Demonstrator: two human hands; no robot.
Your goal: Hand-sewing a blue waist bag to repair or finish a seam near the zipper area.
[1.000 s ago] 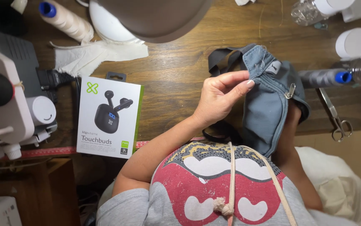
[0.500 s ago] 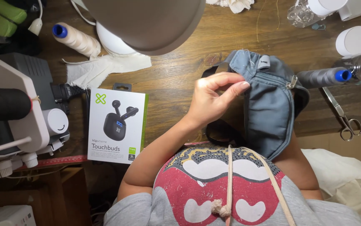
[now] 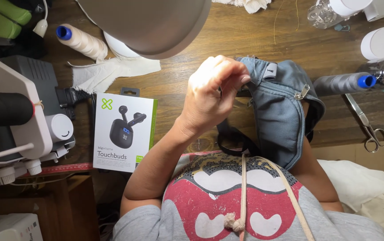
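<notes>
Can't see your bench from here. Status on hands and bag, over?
Left hand fingers pinching top edge of grey-blue zippered fabric pouch. Right hand hidden beneath pouch. Steel scissors lie apart, to the pouch's right.

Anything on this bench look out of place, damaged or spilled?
Nothing spilled or broken. The scissors lie at the table's front edge, handles overhanging. Loose threads trail at the back. The left hand pinches the grey pouch; the right hand is hidden.

Bare wooden table (image 3: pixel 187 96) between white box (image 3: pixel 124 132) and grey pouch (image 3: pixel 281 116)
</notes>
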